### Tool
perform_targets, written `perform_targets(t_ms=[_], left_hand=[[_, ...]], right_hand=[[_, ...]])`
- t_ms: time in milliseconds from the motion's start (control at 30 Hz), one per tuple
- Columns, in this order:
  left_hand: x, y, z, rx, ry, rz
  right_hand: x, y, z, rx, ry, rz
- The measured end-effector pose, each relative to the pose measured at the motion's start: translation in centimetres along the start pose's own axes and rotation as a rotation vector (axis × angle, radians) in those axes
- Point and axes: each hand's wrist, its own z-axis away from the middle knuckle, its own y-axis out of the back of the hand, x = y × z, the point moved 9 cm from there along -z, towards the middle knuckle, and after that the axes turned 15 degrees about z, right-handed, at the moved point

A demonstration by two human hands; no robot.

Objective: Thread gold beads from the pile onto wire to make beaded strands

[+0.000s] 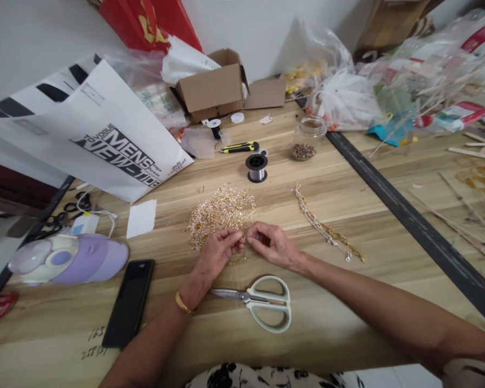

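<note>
My left hand [222, 248] and my right hand [269, 242] meet over the table, each with thumb and forefinger pinched. Between their fingertips is something tiny that I cannot make out. A short gold chain piece [237, 261] shows just below the left fingers. Behind the left hand spreads a heap of small gold and clear beads [218, 210]. White-handled scissors [262, 303] lie just in front of both hands, blades pointing left. To the right of my right hand lie gold and silver chains [325, 229], bunched at their far end.
Farther back are a spool of clear thread [257, 168], a yellow-black utility knife [239, 147] and a jar of beads [306, 141]. At left lie a phone [128, 302], a purple device [81, 258] and a white paper bag [101, 129]. Plastic bags [343, 99] crowd the back right.
</note>
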Motion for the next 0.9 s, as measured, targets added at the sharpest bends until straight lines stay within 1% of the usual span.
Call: perform_targets(t_ms=[267,533,767,900], left_hand=[[0.08,-0.01,-0.02,-0.006,-0.007,-0.003],[0.22,-0.24,0.13,-0.007,-0.008,0.007],[0.20,-0.23,0.11,0.008,-0.006,0.005],[0.22,-0.33,0.12,-0.004,-0.010,0.002]], right_hand=[[0.12,-0.05,-0.02,-0.004,-0.012,-0.012],[0.33,-0.05,0.04,0.000,-0.013,0.021],[0.24,-0.02,0.01,0.004,-0.010,0.007],[0.29,-0.12,0.01,-0.002,-0.013,-0.003]])
